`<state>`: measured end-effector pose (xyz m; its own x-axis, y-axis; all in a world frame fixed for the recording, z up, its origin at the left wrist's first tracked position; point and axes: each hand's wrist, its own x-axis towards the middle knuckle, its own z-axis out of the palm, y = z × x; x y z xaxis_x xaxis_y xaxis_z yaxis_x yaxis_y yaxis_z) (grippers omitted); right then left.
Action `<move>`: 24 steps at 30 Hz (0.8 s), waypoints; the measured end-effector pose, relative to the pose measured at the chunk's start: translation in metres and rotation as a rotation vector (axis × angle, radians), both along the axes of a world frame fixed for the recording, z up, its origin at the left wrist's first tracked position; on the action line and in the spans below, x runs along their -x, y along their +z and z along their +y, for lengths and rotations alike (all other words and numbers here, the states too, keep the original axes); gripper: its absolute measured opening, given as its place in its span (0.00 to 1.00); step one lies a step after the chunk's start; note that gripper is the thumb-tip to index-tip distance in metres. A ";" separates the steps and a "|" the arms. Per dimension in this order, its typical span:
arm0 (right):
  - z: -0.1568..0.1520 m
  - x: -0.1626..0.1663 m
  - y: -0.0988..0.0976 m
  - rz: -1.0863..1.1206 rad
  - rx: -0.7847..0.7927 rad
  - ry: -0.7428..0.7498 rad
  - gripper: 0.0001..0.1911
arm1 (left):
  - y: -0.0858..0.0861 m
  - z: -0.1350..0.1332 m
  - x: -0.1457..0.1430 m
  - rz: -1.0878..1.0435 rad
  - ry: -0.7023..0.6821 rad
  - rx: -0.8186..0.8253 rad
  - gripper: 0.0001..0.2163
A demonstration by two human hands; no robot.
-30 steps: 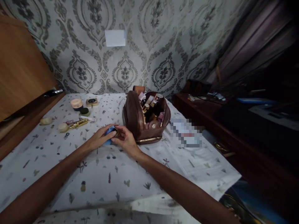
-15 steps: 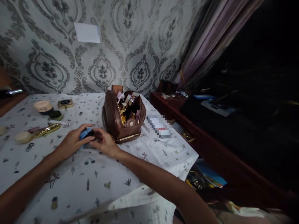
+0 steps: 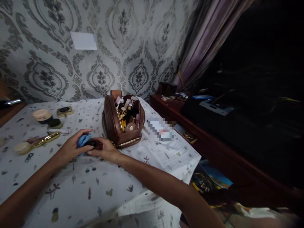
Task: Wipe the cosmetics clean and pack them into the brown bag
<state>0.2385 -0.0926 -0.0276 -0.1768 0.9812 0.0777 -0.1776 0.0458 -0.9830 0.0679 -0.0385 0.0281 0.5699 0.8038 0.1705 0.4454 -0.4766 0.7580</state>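
Note:
In the head view my left hand (image 3: pixel 71 145) is closed around a crumpled blue cloth (image 3: pixel 83 140) above the patterned sheet. A small dark object (image 3: pixel 93 143) sits against the cloth, between both hands; its kind cannot be made out. From the other side, my right hand (image 3: pixel 107 150) grips that dark object between thumb and fingers. Just behind my right hand stands a brown cosmetic bag (image 3: pixel 111 120), unzipped and filled with several bottles and tubes. A round brown compact (image 3: pixel 130 128) shows at its front opening.
Left of my hands lie a gold tube (image 3: pixel 46 139), a white tube (image 3: pixel 60 130), a dark round lid (image 3: pixel 55 123), a cream jar (image 3: pixel 42 116) and a square gold compact (image 3: pixel 65 110). A blurred phone-like item (image 3: pixel 161 129) lies right of the bag, near a dark red cabinet (image 3: pixel 163 106).
Both hands have come slightly lower in the view, and more of the blue cloth shows. The dark object now shows further towards my right fingers. The camera has shifted a little.

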 end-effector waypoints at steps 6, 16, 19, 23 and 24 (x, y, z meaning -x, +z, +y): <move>-0.002 -0.001 0.005 -0.045 0.029 -0.065 0.42 | -0.002 -0.001 0.004 -0.159 0.037 0.098 0.28; -0.002 0.002 0.005 0.172 0.056 -0.034 0.38 | -0.007 0.012 0.006 -0.235 -0.047 0.328 0.18; -0.001 0.003 0.004 0.239 0.039 -0.084 0.37 | -0.008 0.012 0.009 -0.213 -0.082 0.336 0.22; -0.001 0.002 0.005 0.261 0.035 -0.086 0.36 | -0.006 0.009 0.009 -0.190 -0.101 0.319 0.22; -0.001 0.001 0.006 0.249 0.036 -0.081 0.35 | -0.005 0.008 0.008 -0.194 -0.096 0.299 0.22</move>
<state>0.2372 -0.0939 -0.0215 -0.0776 0.9942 0.0738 -0.4119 0.0355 -0.9105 0.0603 -0.0306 0.0234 0.6255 0.7787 0.0483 0.2438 -0.2539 0.9360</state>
